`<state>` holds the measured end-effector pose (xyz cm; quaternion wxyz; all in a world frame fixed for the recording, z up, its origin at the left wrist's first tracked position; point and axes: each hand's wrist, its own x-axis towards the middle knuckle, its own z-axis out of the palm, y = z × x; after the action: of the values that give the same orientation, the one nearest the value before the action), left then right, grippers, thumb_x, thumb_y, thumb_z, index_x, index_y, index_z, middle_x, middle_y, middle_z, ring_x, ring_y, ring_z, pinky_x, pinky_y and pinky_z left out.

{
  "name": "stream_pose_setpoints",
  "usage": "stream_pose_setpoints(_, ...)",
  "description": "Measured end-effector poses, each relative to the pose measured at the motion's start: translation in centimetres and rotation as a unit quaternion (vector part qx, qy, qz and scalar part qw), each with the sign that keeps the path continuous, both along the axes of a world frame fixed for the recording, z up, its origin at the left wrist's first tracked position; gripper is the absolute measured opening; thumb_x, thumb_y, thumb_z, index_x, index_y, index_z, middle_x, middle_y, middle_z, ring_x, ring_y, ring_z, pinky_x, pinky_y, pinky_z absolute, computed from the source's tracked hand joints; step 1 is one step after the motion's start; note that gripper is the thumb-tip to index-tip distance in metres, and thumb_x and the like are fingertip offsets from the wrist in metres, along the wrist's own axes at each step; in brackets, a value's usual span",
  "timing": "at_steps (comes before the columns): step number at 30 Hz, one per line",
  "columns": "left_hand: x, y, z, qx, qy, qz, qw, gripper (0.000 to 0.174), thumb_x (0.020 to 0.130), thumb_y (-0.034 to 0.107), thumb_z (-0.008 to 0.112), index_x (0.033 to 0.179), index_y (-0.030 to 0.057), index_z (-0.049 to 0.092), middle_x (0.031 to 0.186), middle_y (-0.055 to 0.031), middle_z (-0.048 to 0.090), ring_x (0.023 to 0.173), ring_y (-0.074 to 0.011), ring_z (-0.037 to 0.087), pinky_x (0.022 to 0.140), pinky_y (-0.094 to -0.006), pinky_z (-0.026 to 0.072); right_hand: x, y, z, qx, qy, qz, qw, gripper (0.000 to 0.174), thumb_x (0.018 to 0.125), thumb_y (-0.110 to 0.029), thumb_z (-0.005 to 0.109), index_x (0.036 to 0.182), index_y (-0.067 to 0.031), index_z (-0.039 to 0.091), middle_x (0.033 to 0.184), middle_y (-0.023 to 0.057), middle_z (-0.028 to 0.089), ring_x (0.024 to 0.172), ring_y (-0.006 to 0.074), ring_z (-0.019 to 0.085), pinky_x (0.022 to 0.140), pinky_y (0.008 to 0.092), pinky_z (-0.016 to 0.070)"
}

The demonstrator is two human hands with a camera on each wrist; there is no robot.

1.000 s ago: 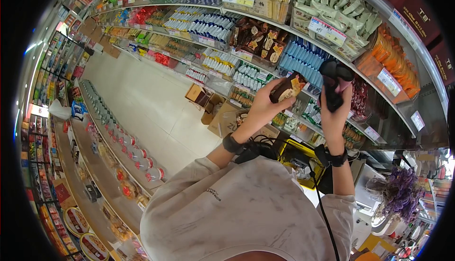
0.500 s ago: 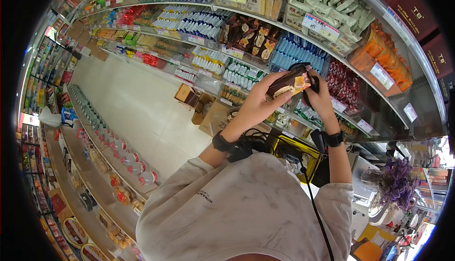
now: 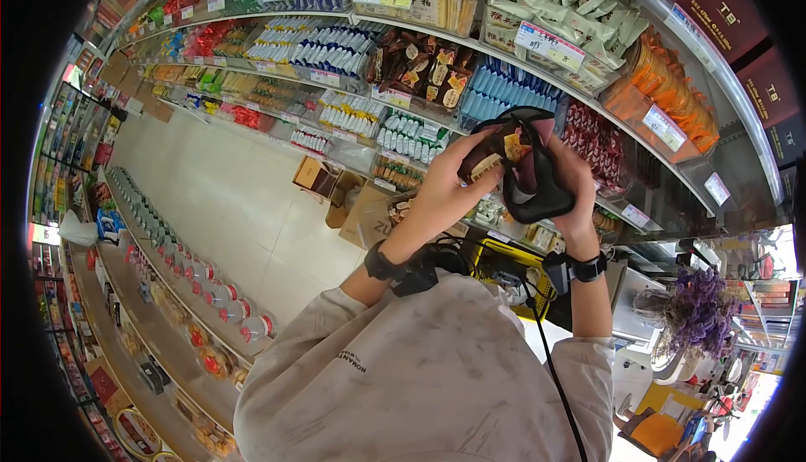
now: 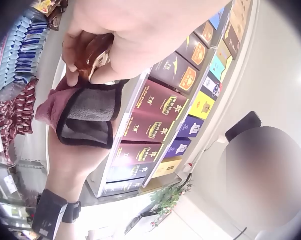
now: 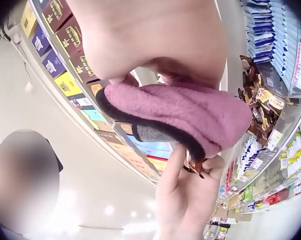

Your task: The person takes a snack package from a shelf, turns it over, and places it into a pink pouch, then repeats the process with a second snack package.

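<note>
While pinching brown packet (image 3: 485, 166) in left hand (image 3: 452, 185), gripping black-edged pink pouch (image 3: 550, 193) in right hand (image 3: 578, 193). Holding both close together, on far side of yellow basket (image 3: 504, 249), with packet at pouch mouth, probably partly inside.

Both arms reach forward from the torso (image 3: 428, 370), bringing the two hands close together in front. The left forearm (image 3: 361, 284) slants inward, and the left hand (image 3: 449, 189) pinches, its thumb (image 4: 101, 74) set opposite bent fingers (image 4: 69, 52). The right forearm (image 3: 592, 307) points almost straight ahead, the right hand (image 3: 578, 195) curled in a grip, with the wrists wider apart than the hands
</note>
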<state>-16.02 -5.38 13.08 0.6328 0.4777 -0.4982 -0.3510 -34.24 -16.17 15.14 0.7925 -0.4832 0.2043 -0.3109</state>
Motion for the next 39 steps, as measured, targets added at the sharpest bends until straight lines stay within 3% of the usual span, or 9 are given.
stream_pose_setpoints(5,0.1,0.3,0.2,-0.012,-0.033,-0.007,0.999,0.057,0.089,-0.004,0.062,0.144,-0.0031,0.048,0.132,-0.0109,0.063,0.118,-0.0126,0.059,0.096,-0.0261,0.0497,0.0,0.7,1.0,-0.207,0.157,-0.004,0.966,0.065,0.097,-0.025,0.055,0.149,0.0084,0.036,0.142,0.0099,0.053,0.125,0.0144,0.053,0.104,0.0286,0.0415)
stream_pose_setpoints(9,-0.1,0.4,0.5,-0.022,0.03,-0.016,0.999,0.056,0.085,-0.005,0.064,0.14,-0.0023,0.052,0.124,-0.0138,0.064,0.115,-0.0174,0.062,0.096,-0.0283,0.049,0.1,1.1,1.3,-0.133,-0.037,0.03,0.99,0.066,0.089,-0.011,0.054,0.149,0.0091,0.034,0.138,0.0112,0.054,0.115,0.014,0.056,0.092,0.0242,0.0464)
stream_pose_setpoints(14,0.6,1.3,1.6,-0.005,-0.019,-0.043,0.999,0.063,0.084,-0.013,0.052,0.146,-0.0043,0.045,0.142,-0.0122,0.054,0.129,-0.0163,0.055,0.107,-0.0283,0.0452,-0.6,1.4,1.4,-0.246,0.077,-0.012,0.966,0.052,0.096,-0.006,0.058,0.144,0.0053,0.043,0.127,0.009,0.059,0.112,0.0129,0.057,0.094,0.025,0.0464)
stream_pose_setpoints(18,0.4,1.7,2.0,-0.032,-0.073,-0.017,0.997,0.067,0.079,-0.015,0.053,0.144,-0.0005,0.049,0.13,-0.0138,0.06,0.118,-0.0199,0.061,0.101,-0.0305,0.0476,0.3,1.5,1.1,-0.308,0.063,-0.109,0.943,0.032,0.097,-0.005,0.064,0.127,0.0049,0.058,0.109,0.0027,0.061,0.095,0.0094,0.06,0.083,0.0231,0.0483)
stream_pose_setpoints(28,0.2,3.3,4.3,-0.006,-0.227,-0.03,0.974,0.068,0.075,-0.015,0.058,0.14,0.0058,0.055,0.114,-0.016,0.061,0.103,-0.0346,0.062,0.093,-0.0346,0.0481,0.3,2.2,1.7,-0.595,0.181,-0.304,0.721,0.012,0.087,-0.001,0.067,0.096,0.0046,0.062,0.074,0.0106,0.051,0.063,0.0159,0.048,0.061,0.0272,0.0435)
stream_pose_setpoints(29,0.2,3.4,4.5,0.023,-0.226,-0.038,0.973,0.066,0.075,-0.014,0.058,0.138,0.0052,0.056,0.116,-0.0156,0.061,0.105,-0.0332,0.061,0.094,-0.0349,0.0476,0.0,2.1,1.5,-0.593,0.201,-0.292,0.723,0.009,0.087,0.0,0.064,0.095,0.0046,0.062,0.077,0.0065,0.058,0.067,0.0126,0.051,0.062,0.0269,0.0446)
stream_pose_setpoints(32,0.6,3.1,3.8,-0.02,-0.197,-0.047,0.979,0.067,0.074,-0.015,0.059,0.138,0.0054,0.057,0.118,-0.0151,0.063,0.108,-0.0311,0.061,0.097,-0.0339,0.0471,-0.6,3.0,2.1,-0.388,0.184,-0.228,0.874,0.012,0.092,-0.006,0.063,0.097,0.0047,0.062,0.09,0.0013,0.065,0.076,0.0081,0.053,0.066,0.026,0.046)
stream_pose_setpoints(38,1.0,2.3,1.5,-0.005,-0.06,-0.091,0.994,0.051,0.086,-0.002,0.071,0.134,-0.0035,0.055,0.121,-0.0141,0.065,0.108,-0.0188,0.065,0.094,-0.0306,0.0512,-0.8,3.2,1.7,-0.126,0.03,-0.305,0.944,0.022,0.101,-0.019,0.059,0.103,0.0015,0.065,0.092,-0.0052,0.062,0.081,0.0033,0.051,0.072,0.022,0.0438)
stream_pose_setpoints(39,1.1,2.4,1.4,0.008,-0.037,-0.091,0.995,0.051,0.087,0.0,0.072,0.134,-0.0039,0.055,0.122,-0.0135,0.065,0.11,-0.0173,0.064,0.095,-0.0301,0.0508,-1.4,3.1,1.7,-0.199,0.052,-0.291,0.934,0.021,0.103,-0.019,0.058,0.104,0.0003,0.065,0.091,-0.0063,0.06,0.08,0.0022,0.048,0.069,0.0204,0.0411)
